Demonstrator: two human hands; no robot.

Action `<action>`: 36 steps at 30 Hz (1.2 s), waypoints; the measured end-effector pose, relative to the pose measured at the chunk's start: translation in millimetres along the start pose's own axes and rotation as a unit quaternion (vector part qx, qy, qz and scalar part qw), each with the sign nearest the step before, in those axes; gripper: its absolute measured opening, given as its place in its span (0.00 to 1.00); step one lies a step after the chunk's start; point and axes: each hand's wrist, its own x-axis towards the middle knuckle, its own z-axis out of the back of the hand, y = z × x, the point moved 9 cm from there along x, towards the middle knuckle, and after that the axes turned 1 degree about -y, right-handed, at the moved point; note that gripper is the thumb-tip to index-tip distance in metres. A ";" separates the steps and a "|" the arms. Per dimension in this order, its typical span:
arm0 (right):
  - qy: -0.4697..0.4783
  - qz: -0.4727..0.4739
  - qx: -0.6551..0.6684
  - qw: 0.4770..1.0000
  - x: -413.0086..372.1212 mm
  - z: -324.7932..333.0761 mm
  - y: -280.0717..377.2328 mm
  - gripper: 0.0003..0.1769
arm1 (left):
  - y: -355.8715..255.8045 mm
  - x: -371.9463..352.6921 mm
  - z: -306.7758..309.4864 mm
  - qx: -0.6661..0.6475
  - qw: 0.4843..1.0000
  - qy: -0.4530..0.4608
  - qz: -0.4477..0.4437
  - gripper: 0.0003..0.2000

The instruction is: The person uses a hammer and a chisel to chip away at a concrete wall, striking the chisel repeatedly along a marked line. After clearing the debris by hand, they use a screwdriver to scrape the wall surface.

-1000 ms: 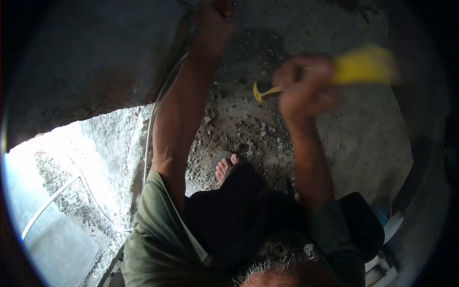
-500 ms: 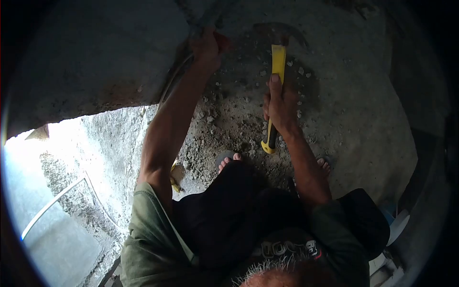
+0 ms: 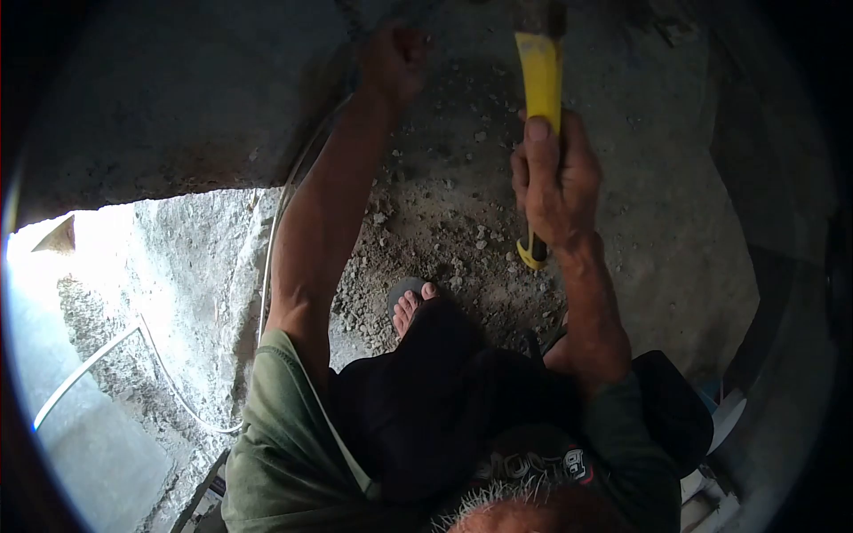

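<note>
My right hand (image 3: pixel 558 182) is wrapped around the yellow and black handle of a claw hammer (image 3: pixel 538 75), thumb along the grip. The hammer's dark head reaches the top edge of the view. Further left, my left hand (image 3: pixel 391 67) is closed in a fist against the dark concrete wall. What it grips is lost in shadow. Below and between the hands, broken rubble (image 3: pixel 444 226) lies scattered over the floor.
A thin pale cable (image 3: pixel 283 209) runs beside my left forearm. The broken concrete edge (image 3: pixel 133 206) borders a brightly lit opening at left. My sandalled foot (image 3: pixel 407 304) stands in the rubble. A white round object (image 3: pixel 729 417) is at lower right.
The hammer has risen toward the camera, with my right hand moving slightly right. My left hand stays near the same place; the reddish patch beside it no longer shows clearly.
</note>
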 end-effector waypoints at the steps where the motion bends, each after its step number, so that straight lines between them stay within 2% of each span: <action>1: 0.003 0.002 -0.004 1.000 7.5 3.1 9.0 0.19 | 7.1 10.5 -6.2 -0.094 0.993 0.032 0.060 0.13; 2: 0.008 0.020 -0.021 1.000 15.5 7.7 20.5 0.19 | 15.0 15.9 -14.4 -0.187 0.973 0.065 0.120 0.13; 7: -0.044 0.132 -0.053 0.989 53.1 20.8 112.9 0.19 | -0.9 23.8 -16.2 -0.233 0.963 -0.006 0.137 0.13; 11: -0.085 0.119 -0.052 0.988 70.7 20.0 144.4 0.19 | -11.0 23.6 -16.3 -0.225 0.961 -0.052 0.154 0.12; 12: -0.174 0.163 -0.035 0.971 65.8 16.7 157.3 0.22 | -17.6 17.8 -14.8 -0.217 0.963 -0.065 0.147 0.12; 14: -0.259 0.205 -0.018 0.944 60.3 26.4 152.0 0.25 | -20.4 18.0 -13.9 -0.204 0.964 -0.077 0.151 0.12; 17: -0.103 0.277 -0.031 0.955 62.4 7.0 65.8 0.16 | -3.6 24.5 -12.0 -0.199 0.962 -0.042 0.182 0.13; 18: -0.035 0.222 -0.093 0.970 66.4 -10.3 45.8 0.14 | -12.3 15.8 -20.8 -0.201 0.962 -0.041 0.181 0.13; 19: 0.036 0.172 -0.163 0.971 67.1 -27.5 24.5 0.13 | -22.1 -1.7 -19.5 -0.152 0.961 -0.120 0.196 0.13; 20: 0.105 0.072 -0.288 0.949 66.2 -36.1 3.0 0.13 | -30.1 -18.8 -13.2 -0.100 0.952 -0.197 0.211 0.13; 21: 0.101 0.067 -0.286 0.950 58.3 -34.3 0.9 0.13 | -8.1 -12.1 1.7 -0.095 0.952 -0.195 0.214 0.13; 23: 0.074 0.060 -0.216 0.972 55.5 -30.0 -3.9 0.14 | 25.9 23.1 9.7 -0.299 0.936 -0.060 0.178 0.14; 24: 0.077 0.050 -0.212 0.973 48.1 -29.2 -1.8 0.14 | 32.7 17.2 14.4 -0.295 0.935 -0.068 0.184 0.14; 26: 0.011 0.092 -0.100 0.991 43.9 -14.3 18.9 0.15 | 24.0 15.6 -3.5 -0.303 0.942 0.038 0.139 0.15; 27: 0.007 0.089 -0.098 0.991 43.4 -16.4 14.7 0.15 | 31.4 14.7 -1.4 -0.299 0.943 0.039 0.143 0.15; 29: -0.056 0.173 0.024 0.983 37.4 -12.2 18.2 0.17 | 43.6 13.6 12.6 -0.148 0.985 0.015 0.091 0.13; 30: -0.065 0.175 0.025 0.982 34.2 -12.8 10.5 0.17 | 47.7 10.9 16.4 -0.094 0.993 0.009 0.074 0.13; 31: -0.059 0.131 -0.020 0.989 32.5 -17.1 -7.2 0.18 | 60.9 -5.7 21.2 -0.083 0.986 0.002 0.145 0.13; 32: -0.052 0.084 -0.064 0.993 30.4 -21.3 -25.3 0.18 | 65.6 -24.0 27.6 -0.050 0.982 0.004 0.181 0.13; 33: -0.059 0.083 -0.061 0.993 30.8 -23.3 -35.6 0.18 | 70.1 -43.0 34.1 -0.017 0.976 0.009 0.216 0.13; 35: 0.057 -0.082 -0.153 0.983 37.3 -48.4 -89.1 0.16 | 60.7 -72.1 46.3 0.071 0.970 0.027 0.233 0.12; 36: 0.055 -0.083 -0.150 0.984 40.1 -53.5 -99.1 0.16 | 56.2 -82.5 54.4 0.106 0.962 0.025 0.249 0.11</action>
